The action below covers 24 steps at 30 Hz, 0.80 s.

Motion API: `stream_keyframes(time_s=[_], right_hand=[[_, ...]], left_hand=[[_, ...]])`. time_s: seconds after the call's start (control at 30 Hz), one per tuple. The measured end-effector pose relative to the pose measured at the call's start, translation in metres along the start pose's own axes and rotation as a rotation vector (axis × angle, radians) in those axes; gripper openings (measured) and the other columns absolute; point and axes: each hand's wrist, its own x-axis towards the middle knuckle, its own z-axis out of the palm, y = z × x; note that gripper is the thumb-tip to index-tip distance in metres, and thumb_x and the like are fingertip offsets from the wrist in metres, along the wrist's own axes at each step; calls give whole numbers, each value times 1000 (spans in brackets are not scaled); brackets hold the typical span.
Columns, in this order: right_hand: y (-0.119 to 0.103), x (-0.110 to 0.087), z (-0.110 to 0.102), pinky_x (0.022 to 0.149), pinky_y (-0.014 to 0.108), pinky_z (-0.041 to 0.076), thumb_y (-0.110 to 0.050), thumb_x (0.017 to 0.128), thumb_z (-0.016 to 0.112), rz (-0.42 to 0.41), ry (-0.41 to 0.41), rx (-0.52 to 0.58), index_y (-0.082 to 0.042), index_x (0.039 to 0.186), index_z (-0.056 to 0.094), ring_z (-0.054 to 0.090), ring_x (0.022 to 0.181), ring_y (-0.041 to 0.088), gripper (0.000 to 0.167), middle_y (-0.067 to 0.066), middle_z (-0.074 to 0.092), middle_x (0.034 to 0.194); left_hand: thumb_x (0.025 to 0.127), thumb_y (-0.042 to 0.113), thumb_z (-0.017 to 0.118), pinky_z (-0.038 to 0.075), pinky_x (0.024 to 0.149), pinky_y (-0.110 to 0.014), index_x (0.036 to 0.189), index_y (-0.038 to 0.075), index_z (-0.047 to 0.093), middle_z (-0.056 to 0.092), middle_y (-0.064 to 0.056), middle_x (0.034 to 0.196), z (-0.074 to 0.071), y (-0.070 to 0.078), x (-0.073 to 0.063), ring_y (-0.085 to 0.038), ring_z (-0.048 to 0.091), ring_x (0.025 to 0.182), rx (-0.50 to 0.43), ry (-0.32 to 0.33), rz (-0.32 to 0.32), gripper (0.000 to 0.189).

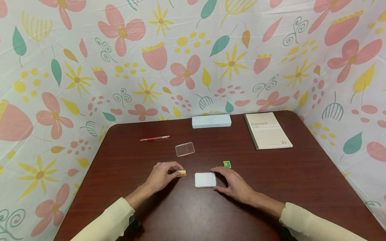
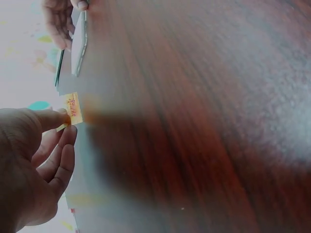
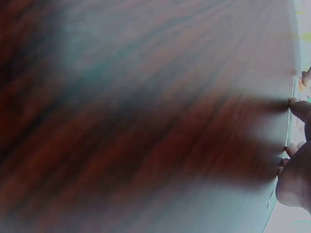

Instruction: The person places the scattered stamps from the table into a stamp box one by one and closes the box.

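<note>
In the head view my left hand (image 1: 163,174) pinches a small yellow stamp-like piece (image 1: 182,173) between thumb and fingers, just left of a shallow clear plastic case (image 1: 205,180) with a white insert. Red print shows on the yellow piece (image 2: 74,109) in the left wrist view. My right hand (image 1: 236,184) holds the case by its right end, thumb at the near corner and a finger at the far one. Just beyond that hand lies a small green stamp-like piece (image 1: 227,164) with a pale border. A clear plastic lid (image 1: 185,149) rests farther back.
A red pen (image 1: 154,138) lies at the back left of the dark wooden table (image 1: 193,221). Along the back edge sits a light blue pencil case (image 1: 211,121), with a notebook (image 1: 268,130) to its right. Flowered cloth (image 1: 187,83) hangs behind and beside the table.
</note>
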Motion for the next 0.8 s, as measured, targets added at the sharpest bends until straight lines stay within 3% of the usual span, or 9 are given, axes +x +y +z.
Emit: stream_keyframes(time_s=[0.2, 0.43, 0.8], right_hand=[[1, 0, 0, 105, 53, 51, -15, 82, 95, 0, -2, 4, -3, 140, 64, 62, 130, 30, 67, 10, 68, 137], [1, 1, 0, 105, 53, 51, -15, 82, 94, -4, -3, 2, -4, 140, 64, 62, 130, 30, 66, 10, 68, 137], [2, 0, 1, 103, 54, 52, -13, 81, 95, -31, 13, -2, -2, 138, 65, 63, 128, 31, 66, 11, 69, 135]], left_hand=[[93, 16, 84, 58, 79, -33, 102, 24, 81, 78, 13, 95, -4, 3, 2, -1, 70, 85, -23, 22, 16, 13], [94, 16, 83, 54, 72, -27, 102, 24, 82, 78, 12, 96, -8, 8, 5, -3, 67, 79, -27, 49, 39, 11], [91, 12, 86, 58, 76, -30, 102, 21, 83, 74, 12, 97, -7, 21, 11, -5, 67, 83, -59, 80, 121, 15]])
